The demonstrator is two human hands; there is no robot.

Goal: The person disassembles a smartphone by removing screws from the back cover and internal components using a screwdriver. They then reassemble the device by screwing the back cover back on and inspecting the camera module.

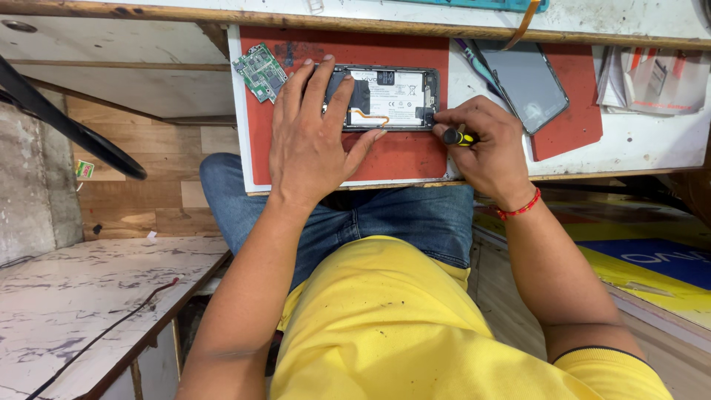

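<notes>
An opened phone [392, 96], its back cover off and its white battery and orange flex cable showing, lies on a red mat [400, 155] on the white bench. My left hand [311, 141] rests flat over the phone's left half, fingers spread, pressing it down. My right hand [485, 144] grips a small screwdriver [458, 137] with a black and yellow handle. Its tip is at the phone's lower right corner. A red thread band circles my right wrist.
A green circuit board [261, 71] lies at the mat's upper left corner. A grey phone panel [529, 81] sits right of the phone on another red mat [578, 104]. Papers [652, 81] lie at the far right. A marble-pattern ledge [74, 304] is at lower left.
</notes>
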